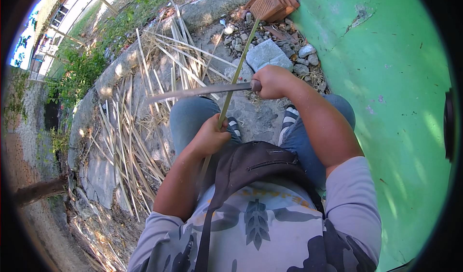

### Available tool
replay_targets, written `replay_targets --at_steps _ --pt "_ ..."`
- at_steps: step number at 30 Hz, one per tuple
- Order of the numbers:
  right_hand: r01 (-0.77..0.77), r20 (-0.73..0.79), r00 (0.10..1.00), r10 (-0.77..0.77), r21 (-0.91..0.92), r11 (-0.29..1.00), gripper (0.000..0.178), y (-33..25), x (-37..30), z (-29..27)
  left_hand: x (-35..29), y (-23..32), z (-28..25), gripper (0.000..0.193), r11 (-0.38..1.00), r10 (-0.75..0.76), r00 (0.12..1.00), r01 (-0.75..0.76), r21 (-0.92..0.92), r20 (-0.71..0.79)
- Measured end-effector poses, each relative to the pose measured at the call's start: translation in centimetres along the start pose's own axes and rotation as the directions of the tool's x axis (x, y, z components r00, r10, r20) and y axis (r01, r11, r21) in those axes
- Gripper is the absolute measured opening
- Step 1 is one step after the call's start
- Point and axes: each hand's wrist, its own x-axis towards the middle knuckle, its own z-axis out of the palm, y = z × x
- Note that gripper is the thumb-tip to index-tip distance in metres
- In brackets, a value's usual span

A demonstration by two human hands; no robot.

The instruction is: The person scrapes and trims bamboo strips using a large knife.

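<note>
My left hand [212, 136] is closed around a long, narrow green-yellow bamboo strip [236, 75], which slants up and away from me. The strip's lower end passes down beside my lap, partly hidden by my hand and bag. In my right hand [276, 82] is the dark handle of a machete [193, 91]. Its long blade points left and lies across the strip, above my left hand. The blade looks slightly blurred, and I cannot tell whether it touches the strip.
Many pale split strips [126, 146] lie heaped on the ground at left. Ahead are a grey stone block [268, 55], rubble and orange hollow bricks [272, 4]. A green painted surface [386, 103] borders my right side. A black bag [260, 161] rests on my lap.
</note>
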Motion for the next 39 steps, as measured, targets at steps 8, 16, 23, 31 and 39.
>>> replay_targets --at_steps 8,16,23,31,39 --pt "0.092 -0.236 0.968 -0.080 0.040 0.995 0.017 -0.1 0.3 2.0 0.0 -0.5 0.1 0.024 1.000 -0.014 1.000 0.014 0.024 -0.022" --pt "-0.033 -0.271 0.959 0.084 0.185 0.982 0.027 4.1 1.8 1.5 0.1 0.0 0.0 0.024 0.994 0.012 1.000 -0.009 0.110 -0.027" --pt "0.106 -0.270 0.956 -0.117 -0.055 0.993 0.015 0.9 0.6 1.9 -0.2 -0.3 0.2 0.025 0.995 0.031 0.999 -0.028 0.092 -0.025" --pt "-0.009 -0.366 0.925 0.107 0.258 0.966 0.020 5.4 2.1 2.5 0.0 -0.7 -0.1 0.026 0.998 0.035 0.999 -0.035 0.060 0.004" --pt "0.011 -0.168 0.986 0.004 0.089 0.996 0.021 3.9 0.8 0.9 -0.4 -1.2 -0.5 0.028 0.997 0.073 0.996 -0.073 0.002 0.046"
